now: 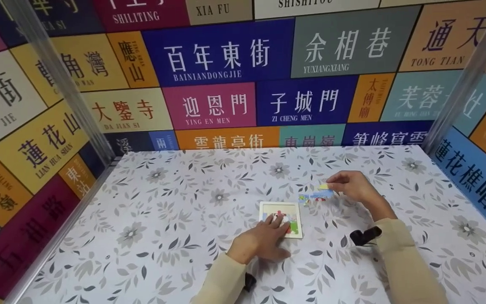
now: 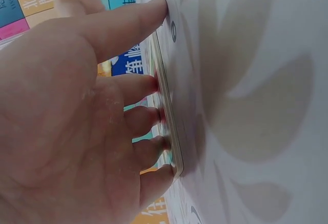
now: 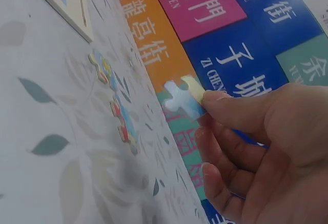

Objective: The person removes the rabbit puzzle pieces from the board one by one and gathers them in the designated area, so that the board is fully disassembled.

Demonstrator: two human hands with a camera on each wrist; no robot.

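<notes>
The little puzzle piece [image 3: 182, 98] was up off the tabletop [image 1: 184, 253], just right of the middle of the head frame. Thumb and finger of the right hand [image 1: 352, 185] pinched it, almost closed. In the right wrist view, a round knob on the piece stuck out to the left; I cannot tell its long axis. Below it, loose puzzle pieces [image 1: 317, 197] lay flat in a slanting row. Near them, the pale puzzle tray [image 1: 273, 209] held bright pieces low down, with bare tan space at the top. The left hand [image 1: 264, 240] rested its spread fingers there, gripping nothing. Across the top, the wall [image 1: 272, 25] had big colored blocks saying "BAINIANDONGJIE", "YING EN MEN" and "ZI CHENG MEN".
</notes>
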